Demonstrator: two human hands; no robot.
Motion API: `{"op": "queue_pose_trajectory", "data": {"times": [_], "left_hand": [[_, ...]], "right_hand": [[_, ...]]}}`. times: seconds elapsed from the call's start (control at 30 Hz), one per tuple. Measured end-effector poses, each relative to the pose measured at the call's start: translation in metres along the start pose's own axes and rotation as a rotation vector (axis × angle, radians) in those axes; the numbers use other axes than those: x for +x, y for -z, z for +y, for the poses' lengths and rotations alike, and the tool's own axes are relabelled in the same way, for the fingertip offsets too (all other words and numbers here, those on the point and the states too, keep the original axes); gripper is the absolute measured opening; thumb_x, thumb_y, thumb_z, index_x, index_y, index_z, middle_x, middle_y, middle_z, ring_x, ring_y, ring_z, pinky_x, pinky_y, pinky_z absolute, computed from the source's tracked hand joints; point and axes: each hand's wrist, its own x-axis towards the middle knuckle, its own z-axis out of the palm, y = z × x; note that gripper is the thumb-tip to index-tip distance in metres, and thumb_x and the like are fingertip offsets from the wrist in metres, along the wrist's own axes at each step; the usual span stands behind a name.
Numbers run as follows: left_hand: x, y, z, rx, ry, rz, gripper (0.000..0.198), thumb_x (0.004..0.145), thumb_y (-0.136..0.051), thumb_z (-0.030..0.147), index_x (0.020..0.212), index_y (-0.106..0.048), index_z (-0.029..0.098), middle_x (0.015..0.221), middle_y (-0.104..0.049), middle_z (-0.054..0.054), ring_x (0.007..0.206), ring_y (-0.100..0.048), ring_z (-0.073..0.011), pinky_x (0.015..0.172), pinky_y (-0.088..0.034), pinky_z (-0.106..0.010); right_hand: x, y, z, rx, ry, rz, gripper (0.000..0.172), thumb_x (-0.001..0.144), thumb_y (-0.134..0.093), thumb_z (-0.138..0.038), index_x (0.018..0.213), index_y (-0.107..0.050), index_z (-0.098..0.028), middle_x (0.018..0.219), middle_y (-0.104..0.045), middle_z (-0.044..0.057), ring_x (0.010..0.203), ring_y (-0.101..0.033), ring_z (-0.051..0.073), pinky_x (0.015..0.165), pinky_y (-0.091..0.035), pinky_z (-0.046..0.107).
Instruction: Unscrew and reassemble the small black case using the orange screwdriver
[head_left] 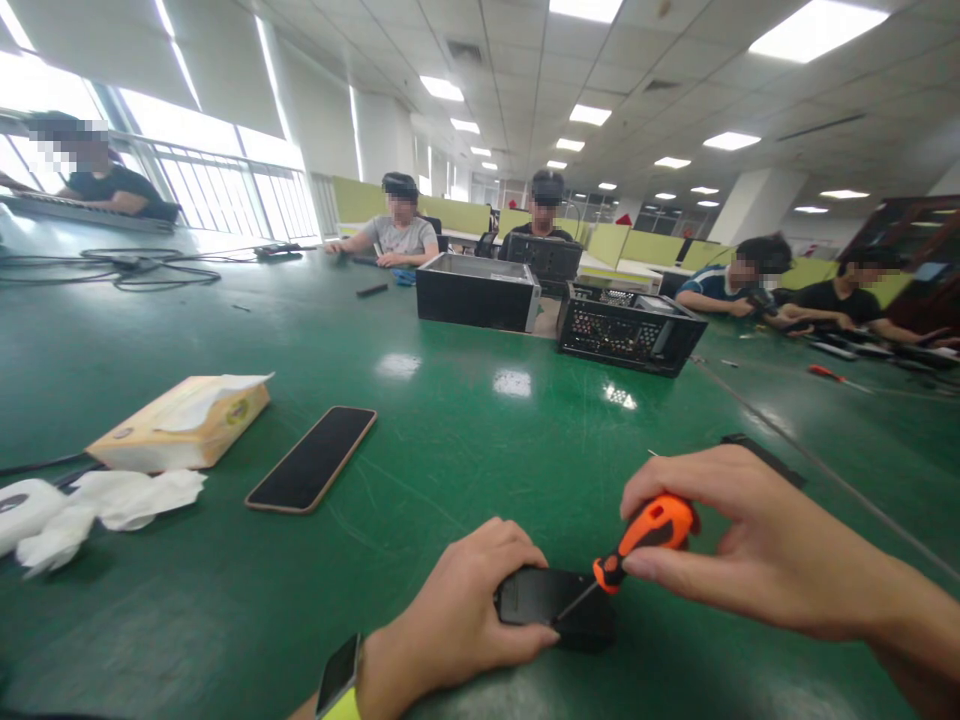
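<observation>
Nearby, on the glossy green tabletop (442,450), the left hand (472,595) grips a black, box-shaped, plastic-looking case (532,595); the right hand (765,550) holds an orange-and-black-handled screwdriver (645,535), its tilted metal shaft (576,606) ending beside the left thumb (529,642). Ideally, the shaft stands squarer, the thumb well clear.

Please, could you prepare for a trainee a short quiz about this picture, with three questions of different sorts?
1. Which tool does the right hand hold?
2. True or false: the phone lies to the right of the tissue pack in the picture.
3. Choose one. The left hand grips:
a) a crumpled tissue
b) a black block-shaped item
c) a keyboard

Key:
1. An orange-and-black screwdriver
2. True
3. b
</observation>
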Motion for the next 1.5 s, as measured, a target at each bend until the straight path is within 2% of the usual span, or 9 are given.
{"op": "queue_pose_trajectory", "data": {"times": [0.63, 0.83, 1.0, 1.07, 1.13, 1.3, 1.4, 1.47, 1.5], "left_hand": [[0.001, 0.001, 0.002, -0.005, 0.005, -0.002, 0.036, 0.069, -0.083, 0.027, 0.100, -0.066, 0.021, 0.097, -0.065, -0.002, 0.090, -0.058, -0.0220, 0.079, -0.045, -0.031], [0.000, 0.001, 0.002, 0.001, 0.008, 0.000, 0.035, 0.068, -0.083, 0.025, 0.098, -0.066, 0.021, 0.096, -0.065, -0.002, 0.091, -0.058, -0.0221, 0.079, -0.045, -0.030], [0.000, 0.001, 0.000, 0.007, 0.000, -0.004, 0.033, 0.070, -0.081, 0.030, 0.099, -0.067, 0.021, 0.097, -0.065, -0.003, 0.091, -0.058, -0.0228, 0.080, -0.045, -0.031], [0.001, 0.000, 0.000, 0.009, -0.002, -0.005, 0.032, 0.071, -0.080, 0.031, 0.099, -0.067, 0.022, 0.097, -0.065, -0.003, 0.090, -0.058, -0.0230, 0.079, -0.046, -0.031], [0.001, 0.000, 0.001, 0.010, 0.003, -0.003, 0.032, 0.071, -0.080, 0.030, 0.099, -0.066, 0.022, 0.096, -0.065, -0.003, 0.090, -0.057, -0.0228, 0.078, -0.045, -0.030], [0.000, 0.001, 0.002, -0.004, 0.012, -0.007, 0.031, 0.071, -0.080, 0.029, 0.099, -0.066, 0.022, 0.095, -0.064, -0.002, 0.090, -0.057, -0.0223, 0.078, -0.045, -0.030], [0.000, 0.002, 0.003, -0.028, 0.004, -0.003, 0.033, 0.071, -0.080, 0.027, 0.100, -0.066, 0.022, 0.098, -0.064, -0.003, 0.092, -0.057, -0.0224, 0.079, -0.044, -0.030], [0.000, 0.002, 0.004, -0.039, 0.015, 0.007, 0.034, 0.070, -0.080, 0.023, 0.100, -0.065, 0.022, 0.100, -0.064, -0.003, 0.093, -0.057, -0.0227, 0.080, -0.045, -0.031], [0.001, 0.003, 0.005, -0.043, 0.027, 0.013, 0.035, 0.069, -0.080, 0.020, 0.100, -0.065, 0.022, 0.101, -0.064, -0.003, 0.094, -0.057, -0.0228, 0.081, -0.045, -0.031]], "right_hand": [[0.004, 0.000, -0.001, -0.003, 0.005, -0.018, 0.016, 0.086, -0.067, -0.038, 0.085, -0.067, -0.023, 0.075, -0.069, -0.003, 0.065, -0.062, 0.013, 0.061, -0.041, 0.024], [0.005, 0.000, -0.004, -0.046, 0.008, -0.031, 0.032, 0.083, -0.069, -0.050, 0.072, -0.064, -0.020, 0.060, -0.059, -0.005, 0.054, -0.053, 0.011, 0.053, -0.034, 0.024], [0.003, 0.010, -0.008, 0.058, 0.083, -0.157, 0.005, 0.088, -0.065, -0.027, 0.092, -0.067, -0.023, 0.083, -0.068, -0.003, 0.073, -0.060, 0.011, 0.066, -0.041, 0.022], [0.001, 0.011, -0.008, 0.029, 0.078, -0.145, 0.008, 0.086, -0.068, -0.031, 0.088, -0.068, -0.023, 0.076, -0.067, -0.004, 0.066, -0.059, 0.011, 0.062, -0.040, 0.022], [0.000, 0.011, -0.010, -0.027, 0.043, -0.095, 0.019, 0.084, -0.070, -0.040, 0.081, -0.067, -0.022, 0.065, -0.063, -0.004, 0.057, -0.055, 0.011, 0.056, -0.037, 0.023], [-0.002, 0.011, -0.015, 0.001, 0.029, -0.108, 0.013, 0.088, -0.065, -0.036, 0.087, -0.068, -0.023, 0.076, -0.068, -0.002, 0.066, -0.061, 0.013, 0.062, -0.042, 0.023], [-0.009, 0.007, 0.006, 0.042, -0.055, -0.024, 0.022, 0.086, -0.067, -0.044, 0.082, -0.068, -0.022, 0.071, -0.067, -0.002, 0.063, -0.060, 0.013, 0.062, -0.044, 0.025], [-0.018, -0.006, 0.038, 0.141, -0.155, 0.055, 0.025, 0.087, -0.064, -0.045, 0.092, -0.068, -0.021, 0.083, -0.070, 0.001, 0.072, -0.064, 0.016, 0.067, -0.048, 0.026], [-0.023, -0.017, 0.057, 0.196, -0.251, 0.129, 0.027, 0.090, -0.060, -0.046, 0.095, -0.066, -0.020, 0.087, -0.071, 0.003, 0.074, -0.065, 0.016, 0.066, -0.049, 0.026]]}}
